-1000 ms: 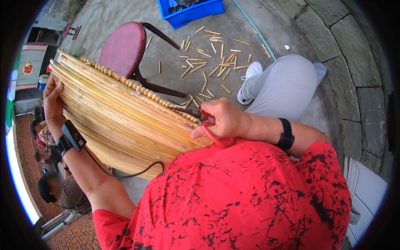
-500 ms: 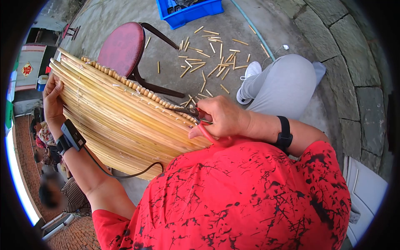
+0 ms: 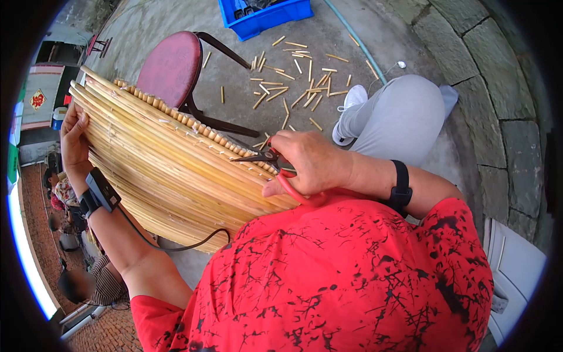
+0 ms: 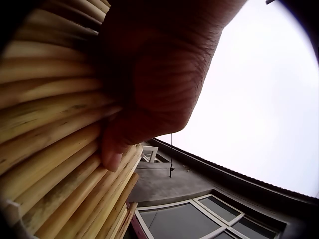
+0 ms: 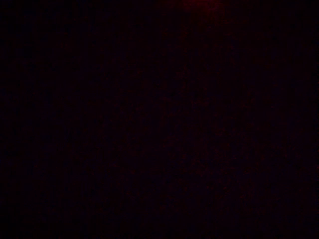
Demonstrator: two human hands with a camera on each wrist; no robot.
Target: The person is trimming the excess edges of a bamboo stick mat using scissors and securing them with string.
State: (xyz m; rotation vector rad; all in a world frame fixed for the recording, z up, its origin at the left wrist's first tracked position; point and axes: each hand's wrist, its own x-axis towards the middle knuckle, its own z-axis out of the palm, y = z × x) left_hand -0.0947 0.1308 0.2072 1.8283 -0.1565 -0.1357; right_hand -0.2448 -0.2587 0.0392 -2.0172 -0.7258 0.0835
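A mat of pale sticks tied with white string (image 3: pixel 176 170) slants across the lap in the head view. The left hand (image 3: pixel 74 138) grips its far left edge; in the left wrist view the thumb of that hand (image 4: pixel 154 94) presses on the sticks (image 4: pixel 55 119). Red-handled scissors (image 3: pixel 288 185) are held in the right hand (image 3: pixel 314 161), fingers through the handles. Their dark blades point left, over the mat's edge of cut stick ends near its right end. The right wrist view is almost black.
A red round stool (image 3: pixel 171 64) stands just beyond the mat. Short cut sticks (image 3: pixel 309 88) lie scattered on the concrete floor, near a blue crate (image 3: pixel 267 19) and a white shoe (image 3: pixel 350 111). A black cable (image 3: pixel 202 239) hangs below the left wrist. People sit at the far left.
The right hand has drawn up slightly, and the scissors' blades, partly hidden before, now show above the mat's edge. The left hand and mat have stayed still.
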